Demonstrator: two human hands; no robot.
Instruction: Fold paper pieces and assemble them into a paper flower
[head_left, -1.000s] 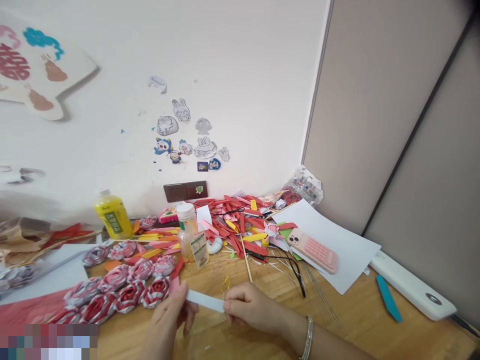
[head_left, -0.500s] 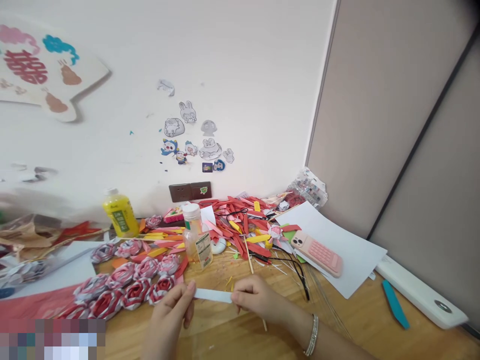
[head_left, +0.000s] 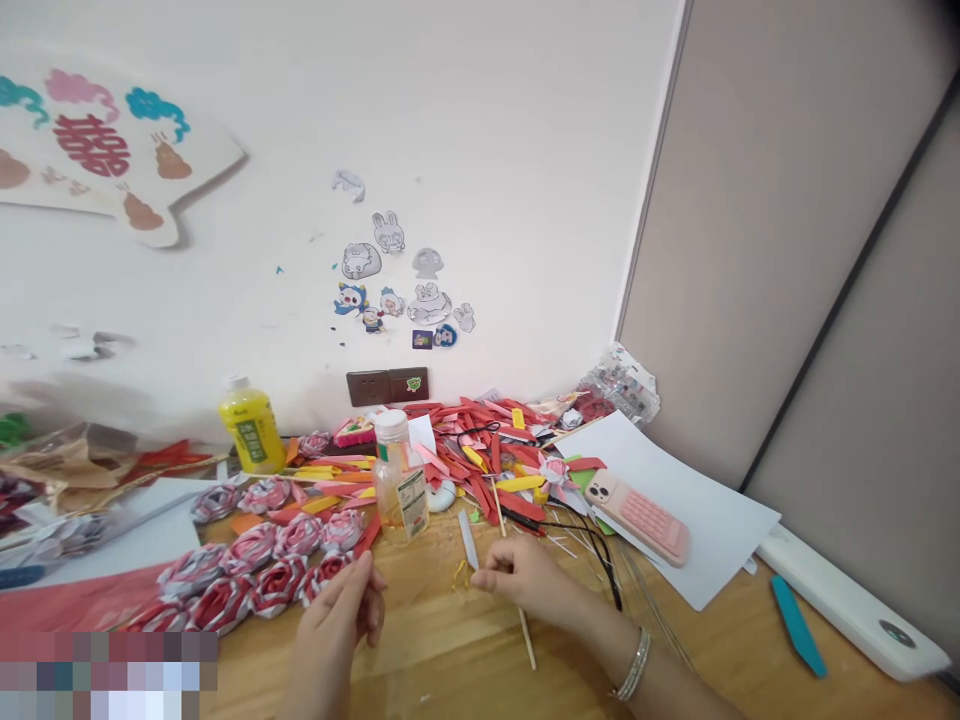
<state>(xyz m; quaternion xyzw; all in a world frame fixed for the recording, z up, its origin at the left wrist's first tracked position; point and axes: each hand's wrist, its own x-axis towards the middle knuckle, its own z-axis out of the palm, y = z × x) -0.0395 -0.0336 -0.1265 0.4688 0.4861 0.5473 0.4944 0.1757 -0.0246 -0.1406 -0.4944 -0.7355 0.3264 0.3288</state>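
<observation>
My right hand (head_left: pixel 521 578) pinches the lower end of a narrow white paper strip (head_left: pixel 468 540), which points upward from thumb and forefinger. A thin wooden stick (head_left: pixel 528 642) lies on the table, passing beneath this hand. My left hand (head_left: pixel 343 603) is apart from the strip, thumb and fingers drawn together, and nothing shows between them. Close beside it on the left are several pink, red and white folded paper roses (head_left: pixel 277 585). Just beyond the hands stands a clear jar (head_left: pixel 389 500) with a white lid.
Red, pink and yellow paper pieces (head_left: pixel 480 430) are heaped along the wall. A yellow bottle (head_left: pixel 253 428) stands at the back left. On the right, a pink phone (head_left: pixel 637 518) rests on white paper (head_left: pixel 701 590), near a teal strip (head_left: pixel 798 625) and a long white device (head_left: pixel 847 600).
The paper strip has left my left hand and swung from level between both hands to upright in my right hand. The view has shifted slightly left.
</observation>
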